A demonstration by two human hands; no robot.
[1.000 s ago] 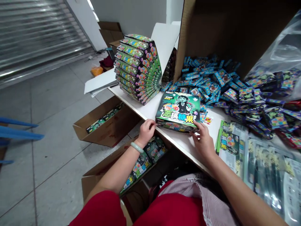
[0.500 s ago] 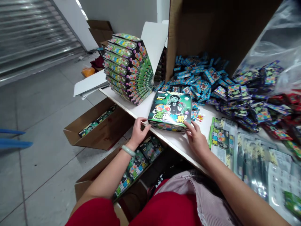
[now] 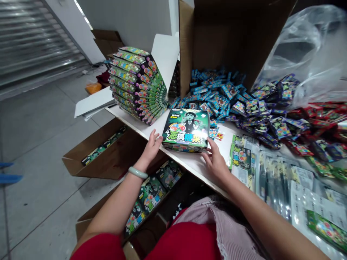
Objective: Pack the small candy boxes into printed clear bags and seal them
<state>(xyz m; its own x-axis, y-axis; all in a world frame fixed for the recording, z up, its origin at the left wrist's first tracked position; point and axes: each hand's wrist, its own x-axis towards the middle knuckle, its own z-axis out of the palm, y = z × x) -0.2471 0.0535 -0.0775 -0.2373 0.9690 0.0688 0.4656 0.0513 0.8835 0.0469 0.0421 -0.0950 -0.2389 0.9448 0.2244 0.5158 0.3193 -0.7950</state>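
Note:
A closed green and black candy box point(image 3: 187, 128), printed with a cartoon vampire and large characters, lies flat on the white table point(image 3: 187, 157). At its front left corner is my left hand point(image 3: 150, 148), fingers apart and the thumb at the box's edge. My right hand point(image 3: 215, 159) grips the front right corner, with fingertips against the side and the thumb low by the front. Behind and left of the box stands a fanned stack of matching boxes point(image 3: 141, 86). A few small sachets point(image 3: 215, 133) peek out at its right side.
Blue packets point(image 3: 214, 97), purple packets point(image 3: 271, 115) and red packets point(image 3: 320, 119) are heaped at the back right, before a big carton point(image 3: 185, 47). Plastic trays and printed cards point(image 3: 241, 159) lie on the right. Cartons point(image 3: 108, 160) with matching boxes point(image 3: 153, 193) stand below the table edge.
The view has shifted slightly, so everything sits further left in the picture. The candy box stays in place on the table. My left fingers have lifted a little at its corner.

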